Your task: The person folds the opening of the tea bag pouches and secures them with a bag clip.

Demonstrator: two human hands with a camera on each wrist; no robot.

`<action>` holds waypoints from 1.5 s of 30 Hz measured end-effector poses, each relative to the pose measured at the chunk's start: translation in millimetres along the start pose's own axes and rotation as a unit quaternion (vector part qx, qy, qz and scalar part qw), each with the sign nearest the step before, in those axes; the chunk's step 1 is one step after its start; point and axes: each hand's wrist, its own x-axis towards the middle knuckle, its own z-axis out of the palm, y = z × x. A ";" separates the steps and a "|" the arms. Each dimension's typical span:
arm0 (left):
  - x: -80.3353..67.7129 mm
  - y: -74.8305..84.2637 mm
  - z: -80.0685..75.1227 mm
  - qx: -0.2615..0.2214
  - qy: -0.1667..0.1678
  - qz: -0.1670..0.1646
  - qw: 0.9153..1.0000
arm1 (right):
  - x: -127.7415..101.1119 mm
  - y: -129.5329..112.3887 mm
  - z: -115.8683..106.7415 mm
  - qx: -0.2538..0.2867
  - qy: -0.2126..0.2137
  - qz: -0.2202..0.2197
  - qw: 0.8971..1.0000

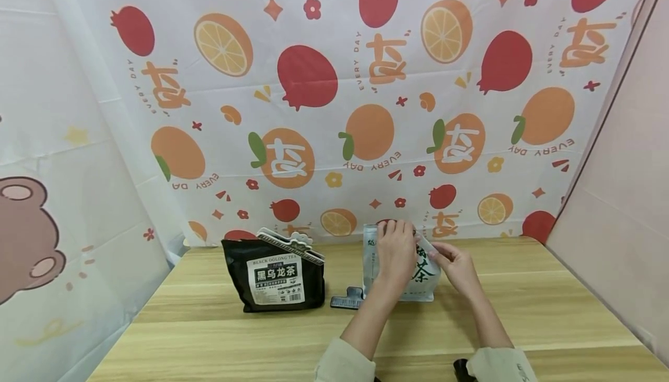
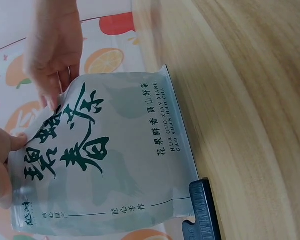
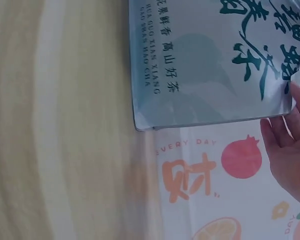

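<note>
A pale green tea bag (image 1: 421, 290) with dark green lettering stands upright on the table. My left hand (image 1: 395, 254) grips its top edge near the middle, thumb on the front in the left wrist view. At the upper right corner, my right hand (image 1: 458, 267) pinches the side edge, its fingers reaching behind the bag (image 3: 200, 75). The top droops toward the right hand, with a fold between the two hands in the left wrist view. A dark bag clip (image 1: 346, 299) lies at the bag's lower left corner and overlaps it in the left wrist view.
To the left stands a black oolong tea bag (image 1: 274, 280), its slanted top held by a white clip (image 1: 292, 245). Behind the wooden table (image 1: 209, 335) hangs a fruit-patterned cloth (image 1: 324, 150), close behind both bags. Pale side cloths flank the table.
</note>
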 end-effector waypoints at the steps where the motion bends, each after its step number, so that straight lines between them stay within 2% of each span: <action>1: -0.4 -0.3 0.1 0.001 0.001 0.000 1.000 | -0.5 -2.3 -0.5 0.003 -0.010 -0.003 1.000; 4: -1.4 -0.9 0.0 -0.001 0.001 -0.002 1.000 | -1.3 -7.0 -0.3 0.000 -0.026 -0.015 1.000; 7: -1.8 -1.0 -0.3 -0.003 0.000 -0.002 1.000 | -1.4 -12.6 3.3 -0.005 -0.022 -0.017 1.000; 15: -3.5 -0.6 -3.0 -0.014 0.003 0.001 1.000 | -3.1 -25.3 16.2 -0.015 0.040 0.000 0.999; 21: -4.1 -1.9 -2.6 -0.037 0.022 0.006 0.999 | -1.7 -25.6 19.2 -0.015 0.062 -0.003 0.998; 25: -1.8 -3.5 -1.9 -0.063 0.030 0.002 0.998 | 0.1 -24.1 19.8 -0.004 0.063 -0.019 0.998; 31: 1.3 -5.9 -3.6 -0.064 0.006 -0.007 0.998 | 1.0 -24.4 21.0 0.008 0.055 -0.048 0.997; 39: 3.1 -6.3 -4.6 -0.092 0.003 -0.021 0.996 | 3.1 -24.3 21.9 0.020 0.058 -0.055 0.997; 45: 3.2 -5.3 -4.1 -0.113 0.022 -0.026 0.993 | 2.8 -21.1 22.7 0.038 0.060 -0.058 0.996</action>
